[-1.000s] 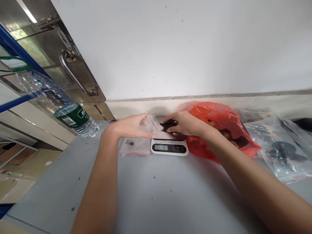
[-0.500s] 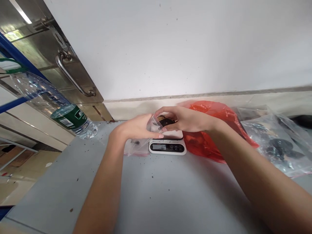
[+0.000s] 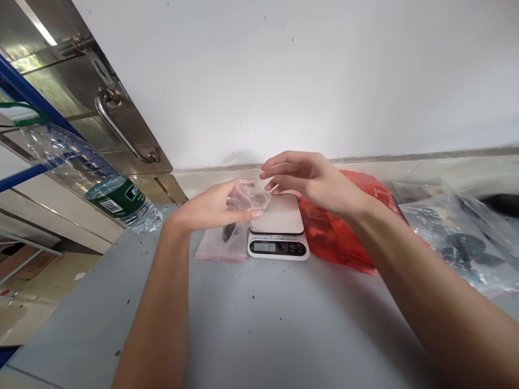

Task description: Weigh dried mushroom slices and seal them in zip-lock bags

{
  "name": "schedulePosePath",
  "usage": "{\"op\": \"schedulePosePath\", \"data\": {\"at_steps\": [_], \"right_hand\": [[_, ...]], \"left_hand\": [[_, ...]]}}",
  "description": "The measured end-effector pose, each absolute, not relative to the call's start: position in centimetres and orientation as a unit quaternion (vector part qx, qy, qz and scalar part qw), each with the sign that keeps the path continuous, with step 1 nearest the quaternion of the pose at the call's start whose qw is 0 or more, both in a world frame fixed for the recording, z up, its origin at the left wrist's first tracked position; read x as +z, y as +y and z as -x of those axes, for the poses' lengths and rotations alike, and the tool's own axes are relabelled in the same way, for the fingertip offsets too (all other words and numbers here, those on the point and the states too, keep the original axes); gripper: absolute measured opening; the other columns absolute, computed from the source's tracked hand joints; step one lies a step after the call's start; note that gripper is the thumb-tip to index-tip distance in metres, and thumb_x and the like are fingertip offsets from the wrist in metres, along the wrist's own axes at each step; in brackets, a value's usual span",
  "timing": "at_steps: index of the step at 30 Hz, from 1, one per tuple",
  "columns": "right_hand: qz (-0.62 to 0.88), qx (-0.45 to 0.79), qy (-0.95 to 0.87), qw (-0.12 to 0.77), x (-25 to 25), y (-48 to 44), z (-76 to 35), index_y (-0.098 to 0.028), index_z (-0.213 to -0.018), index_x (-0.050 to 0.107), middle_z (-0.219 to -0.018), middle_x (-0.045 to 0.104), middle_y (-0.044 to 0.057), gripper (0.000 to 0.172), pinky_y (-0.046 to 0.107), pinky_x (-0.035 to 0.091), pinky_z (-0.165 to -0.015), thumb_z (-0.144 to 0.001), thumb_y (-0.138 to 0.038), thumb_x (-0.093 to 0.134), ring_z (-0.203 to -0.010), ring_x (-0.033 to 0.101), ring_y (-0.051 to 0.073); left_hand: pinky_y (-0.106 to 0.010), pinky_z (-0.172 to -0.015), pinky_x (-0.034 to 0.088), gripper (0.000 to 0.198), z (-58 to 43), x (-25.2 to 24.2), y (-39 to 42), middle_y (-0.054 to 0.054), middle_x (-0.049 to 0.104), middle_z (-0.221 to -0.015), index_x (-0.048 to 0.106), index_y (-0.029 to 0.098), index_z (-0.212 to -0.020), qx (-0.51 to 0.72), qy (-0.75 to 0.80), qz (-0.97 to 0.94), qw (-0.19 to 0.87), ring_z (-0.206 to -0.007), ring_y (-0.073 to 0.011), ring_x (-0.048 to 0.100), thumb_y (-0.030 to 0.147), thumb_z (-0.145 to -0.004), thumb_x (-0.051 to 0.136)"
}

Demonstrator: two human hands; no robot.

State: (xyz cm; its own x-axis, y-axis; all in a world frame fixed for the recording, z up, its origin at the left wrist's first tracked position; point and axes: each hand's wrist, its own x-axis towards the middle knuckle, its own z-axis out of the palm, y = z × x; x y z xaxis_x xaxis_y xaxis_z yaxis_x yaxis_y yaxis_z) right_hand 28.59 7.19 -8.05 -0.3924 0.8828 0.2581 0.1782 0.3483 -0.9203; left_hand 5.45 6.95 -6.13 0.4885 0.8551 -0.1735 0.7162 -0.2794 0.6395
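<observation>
My left hand (image 3: 211,208) is closed on a small clear zip bag (image 3: 253,195), whose mouth gapes toward the right. A dark piece (image 3: 229,232) shows below my left fingers, seemingly inside the bag's lower part. Above the scale, my right hand (image 3: 302,172) holds nothing, its fingers apart and slightly curled near the bag's mouth. The white digital scale (image 3: 279,216) has a bare plate and its display seems to read 0.0. Beside it on the left lies a pile of flat clear zip bags (image 3: 211,249), partly under the held bag.
A red plastic bag (image 3: 336,237) sits right of the scale, with a large clear bag of dark pieces (image 3: 466,243) beyond it. At left stands a big water bottle (image 3: 117,194). Dark crumbs dot the grey table (image 3: 284,324); a white wall (image 3: 304,81) rises behind.
My right hand has let go of the dark piece it held at the bag's mouth and has risen. My left hand has shifted left with the bag, uncovering the scale's plate.
</observation>
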Motion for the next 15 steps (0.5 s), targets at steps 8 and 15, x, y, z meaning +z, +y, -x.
{"op": "schedulePosePath", "data": {"at_steps": [8,15], "right_hand": [[0.34,0.283,-0.804,0.397,-5.9,5.4,-29.0,-0.024,-0.08,0.073,-0.141,0.063,0.008,0.011,0.043,0.055,-0.097,-0.082,-0.034,0.076,-0.137,0.054,0.033],[0.388,0.324,-0.772,0.386,-5.3,5.3,-29.8,-0.024,-0.068,0.059,-0.1,0.073,0.007,0.027,0.041,0.057,-0.084,-0.08,-0.039,0.077,-0.094,0.068,0.025]], "left_hand": [[-0.044,-0.107,0.057,0.063,-5.4,-5.1,6.2,-0.01,0.068,-0.142,0.07,0.024,-0.132,0.243,0.386,-0.796,0.397,-0.134,-0.0349,0.062,0.068,-0.087,0.068],[-0.041,-0.09,0.066,0.04,-6.6,-5.5,6.4,-0.009,0.082,-0.105,0.079,0.019,-0.114,0.323,0.385,-0.765,0.404,-0.101,-0.0268,0.078,0.052,-0.093,0.071]]}}
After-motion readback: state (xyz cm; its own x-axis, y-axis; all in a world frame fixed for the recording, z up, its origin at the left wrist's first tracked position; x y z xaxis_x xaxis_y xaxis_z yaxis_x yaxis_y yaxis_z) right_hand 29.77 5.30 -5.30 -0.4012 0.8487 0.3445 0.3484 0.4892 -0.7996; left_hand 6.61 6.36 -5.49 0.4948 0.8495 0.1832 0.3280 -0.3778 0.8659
